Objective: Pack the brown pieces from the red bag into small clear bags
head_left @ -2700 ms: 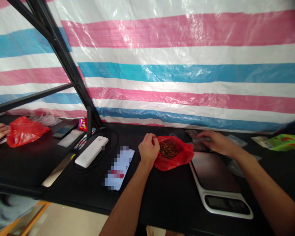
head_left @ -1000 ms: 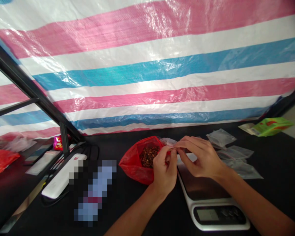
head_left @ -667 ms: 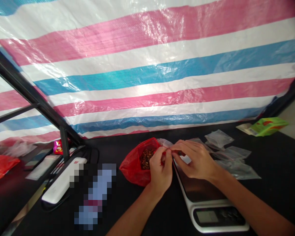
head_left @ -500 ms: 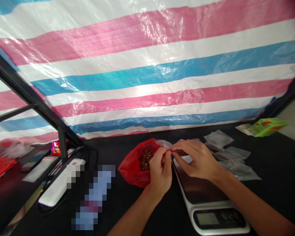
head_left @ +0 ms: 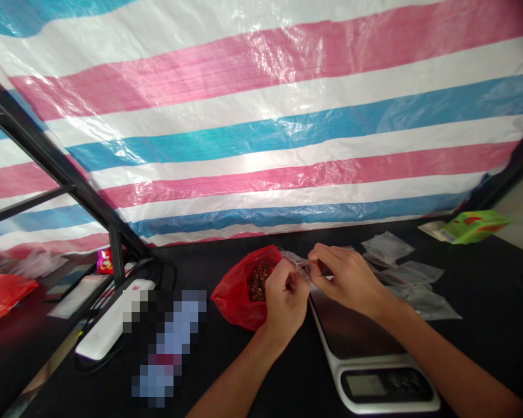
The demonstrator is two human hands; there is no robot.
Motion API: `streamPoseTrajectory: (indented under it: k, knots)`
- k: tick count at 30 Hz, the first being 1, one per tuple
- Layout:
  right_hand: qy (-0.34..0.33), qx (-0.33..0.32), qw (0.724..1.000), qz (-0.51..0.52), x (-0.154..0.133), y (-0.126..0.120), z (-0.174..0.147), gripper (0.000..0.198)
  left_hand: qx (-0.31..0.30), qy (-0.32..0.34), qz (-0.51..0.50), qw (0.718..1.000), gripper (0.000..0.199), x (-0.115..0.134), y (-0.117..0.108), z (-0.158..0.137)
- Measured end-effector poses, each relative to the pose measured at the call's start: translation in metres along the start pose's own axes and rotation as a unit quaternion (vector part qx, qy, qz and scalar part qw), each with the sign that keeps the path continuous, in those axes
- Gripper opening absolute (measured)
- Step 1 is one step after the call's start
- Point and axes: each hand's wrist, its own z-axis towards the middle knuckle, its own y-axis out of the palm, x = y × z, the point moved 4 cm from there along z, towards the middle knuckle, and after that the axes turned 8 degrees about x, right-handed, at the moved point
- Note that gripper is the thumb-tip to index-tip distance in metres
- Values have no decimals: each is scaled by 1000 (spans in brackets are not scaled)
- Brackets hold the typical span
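Black tabletop. Digital scale, right hand over far edge. Open red bag beside left hand. Loose clear bags right of scale. Small clear bag between hands, pinched by fingers of both; contents I cannot make out on my feed. Brown kernels inside red bag.

The left hand hides the right side of the open red plastic bag of small brown kernels. The small clear plastic bag pinched between both hands is mostly covered. The right forearm hides the right side of the white-framed flat scale, its grey display unreadable. Coarse squares blur the oblong phone toward the near edge of the black table.
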Motion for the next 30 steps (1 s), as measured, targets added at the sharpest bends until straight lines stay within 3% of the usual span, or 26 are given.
streamPoseTrajectory:
  k: [3, 5, 12, 16, 19, 21, 23, 25, 27, 30]
  knots:
    - [21, 10, 1000, 14, 3, -6, 1, 12, 8, -26, -36, 999, 26, 1, 0, -1]
    - [36, 15, 999, 26, 4, -12, 2, 12, 25, -77, -100, 992, 23, 1, -1, -1]
    - [76, -84, 993, 35, 0, -10, 1, 48, 42, -254, -315, 913, 24, 3, -7, 20]
    - [112, -76, 988, 76, -1, -2, -2, 55, 54, -301, -354, 884, 20, 2, -14, 30]
    - [147, -37, 981, 118, 1, 2, -5, 54, 48, -245, -323, 913, 22, 3, -20, 34]
    - [160, -14, 978, 133, 2, 2, -7, 53, 88, -184, -259, 944, 23, 1, -29, 35]
    - [156, -6, 979, 134, 1, 2, -7, 52, 163, -84, -159, 970, 22, 1, -42, 36]
    - [137, -12, 984, 116, -2, 3, -7, 50, 216, 58, -33, 974, 21, 6, -53, 36]
    - [115, -24, 990, 83, -6, 5, -6, 49, 204, 170, 66, 962, 20, 12, -55, 34]
    - [85, -31, 995, 32, -10, 10, -7, 49, 113, 251, 168, 947, 22, 20, -48, 31]
